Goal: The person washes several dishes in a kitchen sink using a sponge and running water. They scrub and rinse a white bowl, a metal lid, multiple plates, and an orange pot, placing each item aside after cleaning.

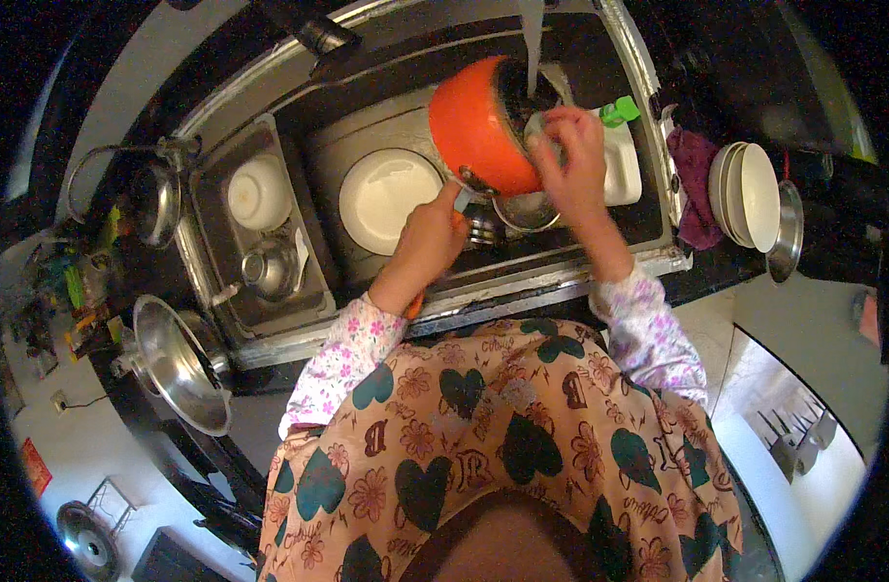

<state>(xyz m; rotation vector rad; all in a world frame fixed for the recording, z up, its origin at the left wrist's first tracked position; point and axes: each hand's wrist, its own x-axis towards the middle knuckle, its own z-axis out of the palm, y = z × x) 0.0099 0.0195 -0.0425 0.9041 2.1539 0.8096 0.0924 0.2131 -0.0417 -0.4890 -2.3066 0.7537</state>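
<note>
An orange pan (478,126) with a dark inside is tilted on its side over the sink (648,254), under a thin stream of water from above. My left hand (432,233) grips its handle at the lower left. My right hand (572,155) is at the pan's open mouth, pressing something pale against the rim; what it holds is mostly hidden by the fingers. A small steel bowl (527,210) sits just beneath the pan.
A white plate (386,199) lies in the sink to the left. The left basin holds a white bowl (258,192) and a steel cup (267,269). A steel wok (177,364) rests lower left. Stacked white plates (750,194) and a purple cloth (695,184) are right.
</note>
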